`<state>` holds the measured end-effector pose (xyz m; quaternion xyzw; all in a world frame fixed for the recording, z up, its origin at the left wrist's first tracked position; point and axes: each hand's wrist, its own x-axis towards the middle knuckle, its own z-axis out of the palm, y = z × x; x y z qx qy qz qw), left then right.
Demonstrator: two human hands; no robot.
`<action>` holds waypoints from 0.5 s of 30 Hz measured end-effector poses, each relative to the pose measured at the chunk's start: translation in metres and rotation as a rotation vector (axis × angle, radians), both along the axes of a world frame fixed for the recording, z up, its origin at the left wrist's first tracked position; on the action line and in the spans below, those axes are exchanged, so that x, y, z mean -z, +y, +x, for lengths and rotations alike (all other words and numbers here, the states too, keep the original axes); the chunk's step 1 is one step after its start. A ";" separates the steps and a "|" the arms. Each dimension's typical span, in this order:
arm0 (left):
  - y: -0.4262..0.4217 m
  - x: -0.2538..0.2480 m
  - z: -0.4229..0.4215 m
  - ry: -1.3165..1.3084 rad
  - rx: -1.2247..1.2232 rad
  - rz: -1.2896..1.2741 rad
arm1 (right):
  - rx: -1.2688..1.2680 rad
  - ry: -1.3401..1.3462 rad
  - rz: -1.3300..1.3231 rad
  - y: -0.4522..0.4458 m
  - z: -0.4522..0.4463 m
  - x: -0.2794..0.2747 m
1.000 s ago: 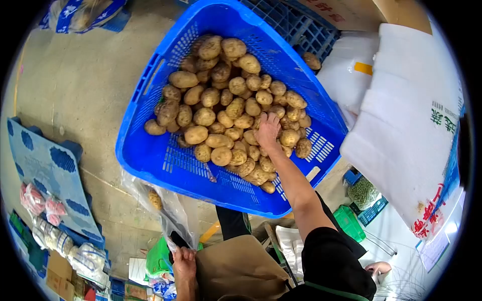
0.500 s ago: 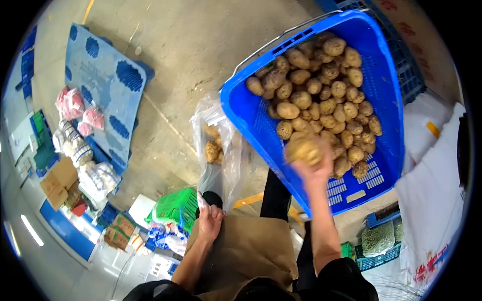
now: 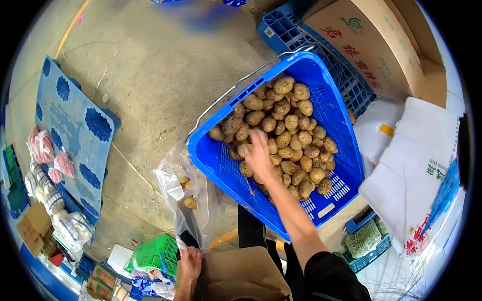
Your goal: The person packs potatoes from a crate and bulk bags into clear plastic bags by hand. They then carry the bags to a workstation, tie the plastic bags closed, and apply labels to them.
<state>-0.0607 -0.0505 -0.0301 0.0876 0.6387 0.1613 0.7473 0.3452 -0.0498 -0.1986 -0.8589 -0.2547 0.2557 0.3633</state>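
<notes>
A blue basket [image 3: 228, 176] with a wire handle holds a heap of potatoes [image 3: 283, 138]. Inside it, on the heap's left part, my right hand [image 3: 257, 153] has its fingers curled around a potato [image 3: 245, 150] that is partly hidden. To the basket's left hangs a clear plastic bag [image 3: 203, 213] with several potatoes [image 3: 190, 202] showing through it. My left hand [image 3: 191, 261] is closed on the bag's edge, low in the view in front of my brown apron [image 3: 241, 273].
A light-blue pallet [image 3: 75, 130] with pink and white bags lies on the floor at left. Behind the basket are a dark blue pallet [image 3: 281, 31] and a cardboard box [image 3: 366, 45]. White sacking [image 3: 409, 175] is at right, a green basket [image 3: 156, 255] at lower left.
The blurred potato my right hand held over the basket half a second ago is gone from there; that hand is back on the heap. The bag stays in my left hand. The camera view has shifted.
</notes>
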 end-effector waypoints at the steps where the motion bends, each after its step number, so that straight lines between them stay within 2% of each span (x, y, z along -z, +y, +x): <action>1: 0.001 -0.003 0.007 -0.012 0.003 -0.008 | -0.165 -0.071 -0.074 0.007 0.013 0.016; 5: -0.001 0.002 0.024 0.009 -0.047 -0.003 | -0.639 -0.342 -0.246 0.033 0.021 0.094; 9: -0.004 0.005 0.025 -0.029 -0.081 0.001 | -0.652 -0.337 -0.384 0.040 0.017 0.127; 11: 0.001 0.002 0.031 -0.017 -0.093 0.006 | -0.322 -0.039 -0.259 0.041 0.022 0.110; 13: 0.005 0.002 0.027 -0.012 -0.106 0.005 | 0.047 0.104 -0.066 0.044 0.021 0.055; 15: 0.007 0.000 0.035 -0.013 -0.098 -0.005 | 0.327 0.612 0.119 0.036 0.008 -0.020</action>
